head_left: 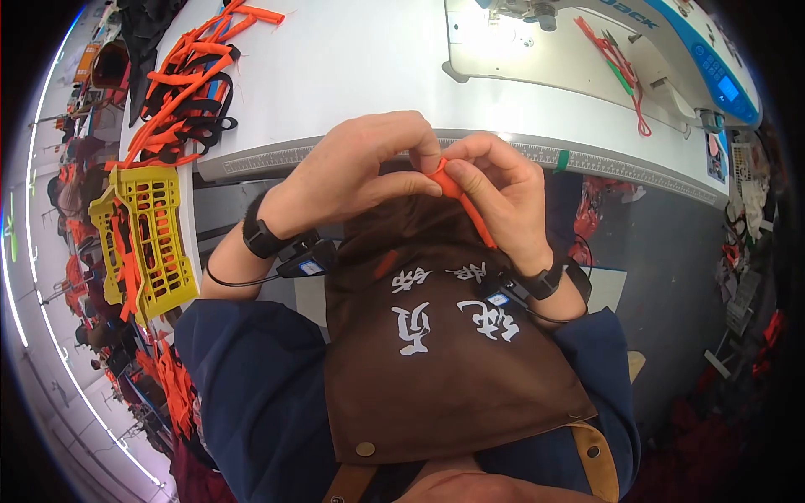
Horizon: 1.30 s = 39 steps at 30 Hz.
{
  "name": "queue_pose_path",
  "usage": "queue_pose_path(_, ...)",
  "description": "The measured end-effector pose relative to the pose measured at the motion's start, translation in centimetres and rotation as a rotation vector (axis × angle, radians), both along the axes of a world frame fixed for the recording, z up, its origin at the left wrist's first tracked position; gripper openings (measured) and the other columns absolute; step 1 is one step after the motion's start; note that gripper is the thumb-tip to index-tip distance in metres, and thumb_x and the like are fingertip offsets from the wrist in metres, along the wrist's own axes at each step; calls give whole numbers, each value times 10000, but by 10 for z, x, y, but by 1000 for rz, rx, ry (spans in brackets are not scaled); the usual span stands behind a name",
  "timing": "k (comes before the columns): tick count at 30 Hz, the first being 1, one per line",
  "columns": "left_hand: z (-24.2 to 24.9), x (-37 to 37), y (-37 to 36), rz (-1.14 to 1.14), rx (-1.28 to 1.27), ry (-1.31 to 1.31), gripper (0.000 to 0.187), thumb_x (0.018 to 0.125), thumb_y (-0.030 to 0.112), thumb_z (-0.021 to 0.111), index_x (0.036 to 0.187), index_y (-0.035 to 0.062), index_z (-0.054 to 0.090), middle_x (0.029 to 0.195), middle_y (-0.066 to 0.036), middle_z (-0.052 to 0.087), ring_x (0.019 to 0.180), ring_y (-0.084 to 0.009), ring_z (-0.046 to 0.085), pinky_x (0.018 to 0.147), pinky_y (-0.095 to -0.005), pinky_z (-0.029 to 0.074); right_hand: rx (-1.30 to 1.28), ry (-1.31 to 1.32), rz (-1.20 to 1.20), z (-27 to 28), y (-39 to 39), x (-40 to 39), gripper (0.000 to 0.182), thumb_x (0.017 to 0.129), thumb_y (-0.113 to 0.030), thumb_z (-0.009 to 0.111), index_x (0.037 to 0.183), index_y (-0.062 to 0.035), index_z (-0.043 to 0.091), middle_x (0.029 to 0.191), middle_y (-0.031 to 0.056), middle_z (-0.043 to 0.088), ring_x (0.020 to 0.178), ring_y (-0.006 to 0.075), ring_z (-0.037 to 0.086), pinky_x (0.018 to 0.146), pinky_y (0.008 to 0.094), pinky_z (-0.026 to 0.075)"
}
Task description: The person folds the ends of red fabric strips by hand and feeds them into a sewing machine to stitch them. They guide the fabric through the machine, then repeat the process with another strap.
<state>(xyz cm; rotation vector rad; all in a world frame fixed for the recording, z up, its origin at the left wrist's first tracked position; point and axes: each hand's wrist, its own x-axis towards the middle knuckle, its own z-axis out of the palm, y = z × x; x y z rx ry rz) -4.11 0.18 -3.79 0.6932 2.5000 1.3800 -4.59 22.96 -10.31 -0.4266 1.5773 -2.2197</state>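
Observation:
Above my lap, at the front edge of the table, both hands meet over a narrow orange fabric strip point(476, 220). My left hand point(356, 172) pinches its upper end between thumb and fingertips. From the other side, my right hand point(513, 205) grips the same end, thumb pressed on top. The strip's tail hangs down beside my right palm, in front of the brown apron point(453, 369). Part of the strip is hidden by my fingers. A small reddish-orange scrap point(386, 264) lies on the apron.
A white and blue sewing machine point(713, 67) stands at the right, with red-handled snips point(616, 67) on its bed. A ruler strip point(277, 158) runs along the table edge. At the left are a pile of orange and black strips point(189, 92) and a yellow plastic basket point(172, 289).

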Motion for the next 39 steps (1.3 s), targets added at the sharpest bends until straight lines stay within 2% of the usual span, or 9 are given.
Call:
queue_pose_path(3, 1, 6, 7, 90, -2, -51, 275, 867, 112, 903, 995, 53, 666, 979, -27, 673, 931, -140, 644, 864, -291, 505, -35, 14, -55, 1, -2, 1, 118, 1060, -23, 704, 1164, 28, 728, 1048, 39, 755, 976, 62, 696, 837, 213, 557)
queue_pose_path(6, -23, 18, 25, 359, 323, -89, 271, 902, 187, 892, 1041, 62, 695, 979, 3, 733, 952, -143, 696, 864, -303, 518, -47, 60, -138, 0, -2, 2, 123, 1063, -22, 701, 1168, 40, 721, 1082, 66, 757, 1007, 85, 710, 863, 227, 569)
queue_pose_path(10, -31, 26, 34, 424, 389, -204, 202, 945, 67, 846, 1092, 24, 715, 1062, -15, 699, 1017, -99, 649, 931, -270, 508, -84, 108, -201, 2, -3, 4, 135, 1062, -21, 703, 1174, 52, 715, 1116, 93, 760, 1025, 116, 725, 890, 243, 581)
queue_pose_path(14, -33, 30, 44, 547, 524, -139, 143, 956, 123, 835, 1074, 72, 773, 1021, 14, 771, 954, -76, 660, 861, -262, 483, -49, 120, -204, 1, 0, 3, 149, 1037, -6, 728, 1175, 52, 716, 1112, 88, 765, 991, 121, 729, 894, 261, 585)
queue_pose_path(20, -31, 29, 47, 555, 425, 15, 138, 954, 134, 840, 1064, 76, 782, 1011, 10, 772, 930, -77, 664, 845, -261, 481, -3, 152, -150, 14, 7, -4, 123, 1029, -6, 736, 1145, 31, 720, 1061, 68, 760, 971, 108, 712, 906, 261, 565)
queue_pose_path(26, -29, 28, 61, 527, 738, -301, 110, 1025, 118, 776, 1082, 31, 741, 993, -10, 753, 935, -73, 664, 820, -244, 508, -151, 35, -158, 14, 6, -5, 64, 1038, -14, 716, 1092, 14, 695, 966, 48, 729, 904, 91, 679, 845, 250, 544)
queue_pose_path(29, -40, 27, 72, 520, 867, -262, 111, 1066, 117, 729, 1110, 17, 708, 1001, -16, 730, 946, -73, 656, 822, -238, 517, -306, -136, -170, 8, 2, -4, 53, 1047, -16, 697, 1092, 9, 686, 948, 44, 725, 877, 82, 667, 805, 244, 532)
queue_pose_path(35, -45, 20, 77, 536, 904, -234, 119, 1091, 135, 697, 1133, 25, 683, 1030, -7, 708, 935, -65, 635, 828, -241, 515, -294, -113, -216, 12, 1, -4, 68, 1056, -41, 695, 1103, 7, 685, 937, 27, 720, 865, 72, 655, 805, 235, 522)
queue_pose_path(39, -47, 12, 78, 544, 855, -222, 152, 1115, 173, 658, 1152, 26, 676, 1043, -1, 706, 974, -61, 646, 898, -237, 514, -291, -183, -214, 8, 2, -14, 94, 1052, -39, 703, 1130, 14, 695, 964, 26, 725, 883, 72, 655, 833, 232, 525)
